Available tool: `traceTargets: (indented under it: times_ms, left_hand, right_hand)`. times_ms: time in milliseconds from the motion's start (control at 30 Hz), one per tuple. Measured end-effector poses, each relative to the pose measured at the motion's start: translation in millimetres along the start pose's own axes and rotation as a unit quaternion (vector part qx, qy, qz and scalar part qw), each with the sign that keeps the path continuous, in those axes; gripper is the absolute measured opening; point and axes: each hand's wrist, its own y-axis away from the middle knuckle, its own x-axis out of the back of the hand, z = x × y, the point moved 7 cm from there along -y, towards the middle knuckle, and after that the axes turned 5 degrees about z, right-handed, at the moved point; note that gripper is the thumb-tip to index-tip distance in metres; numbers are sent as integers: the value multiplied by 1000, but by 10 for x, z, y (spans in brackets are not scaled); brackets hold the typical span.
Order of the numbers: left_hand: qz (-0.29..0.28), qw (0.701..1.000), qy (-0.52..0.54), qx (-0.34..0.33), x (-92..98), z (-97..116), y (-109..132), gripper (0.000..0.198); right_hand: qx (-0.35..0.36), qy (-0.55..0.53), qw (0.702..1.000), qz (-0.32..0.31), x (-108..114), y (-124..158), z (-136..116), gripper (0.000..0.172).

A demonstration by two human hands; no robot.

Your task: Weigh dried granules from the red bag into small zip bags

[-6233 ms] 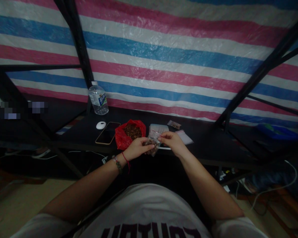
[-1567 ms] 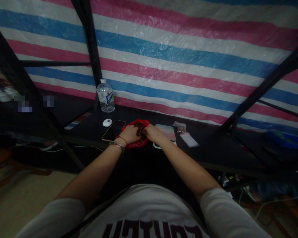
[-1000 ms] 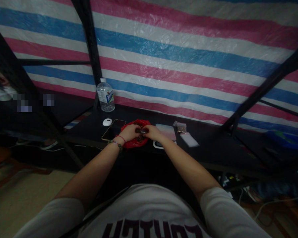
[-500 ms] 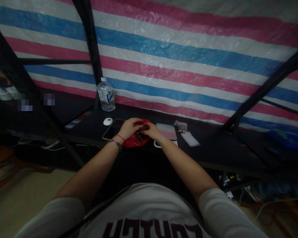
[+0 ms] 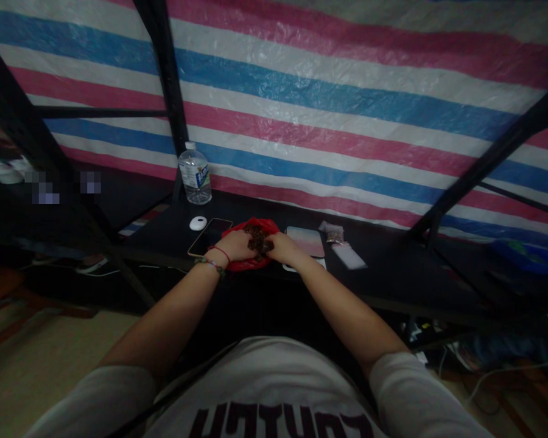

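A crumpled red plastic bag lies open on the black tabletop, with dark brown lumpy pieces showing in its mouth. My left hand is closed on the bag's left side, its fingertips hidden at the brown pieces. On the opposite side my right hand is closed, thumb and fingers bent at the bag's right rim against the contents. A dark-screened phone lies just left of my left hand. Beyond my right hand is a pale blue-and-pink rectangular item, lying over a white one.
A clear plastic bottle stands at the back left, with a white rounded object before it. To the right lie a small clear packet of brown bits and a whitish packet. Black metal posts frame a striped sheet.
My hands have moved slightly apart and lower around the bag. More of the brown pieces and red rim now show between them.
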Motion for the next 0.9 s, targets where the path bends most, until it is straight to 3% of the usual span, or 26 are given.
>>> traceTargets:
  times_ms: [233,400,567,733,900]
  left_hand:
    - [-5,999,32,-42,-27,78,-29,28]
    - [46,994,96,-30,23,-1,-42,30]
    - [105,981,160,-31,122,-53,-41,27]
    - [131,966,218,-55,185,-7,-36,30]
    - [146,964,212,-61,237,23,-21,32]
  right_hand:
    - [18,65,997,-27,-64,-55,-114,23]
    - [-18,-33,999,27,-89,-116,19,22]
    - [-37,-158,981,110,-80,-114,156,26]
    - [-47,-221,965,136,-77,-99,189,30]
    - [-65,-278,946,152,-55,-83,227,37]
